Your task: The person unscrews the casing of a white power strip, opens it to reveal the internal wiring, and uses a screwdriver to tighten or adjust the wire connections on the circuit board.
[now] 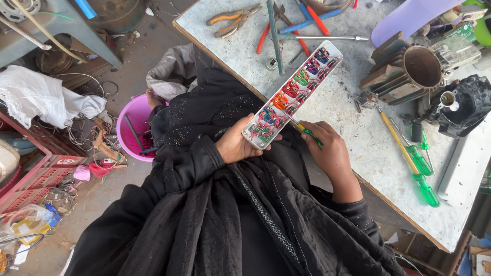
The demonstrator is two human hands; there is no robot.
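Note:
My left hand grips the near end of a long white power strip that lies open, its coloured wires and sockets facing up. The strip's far end rests on the grey worktable. My right hand holds a small screwdriver with a green and yellow handle. Its tip touches the wiring near the strip's near end.
Pliers, cutters and loose rods lie at the table's far end. Two green-handled screwdrivers lie to the right, near a motor housing and a black part. A pink tub stands on the cluttered floor at left.

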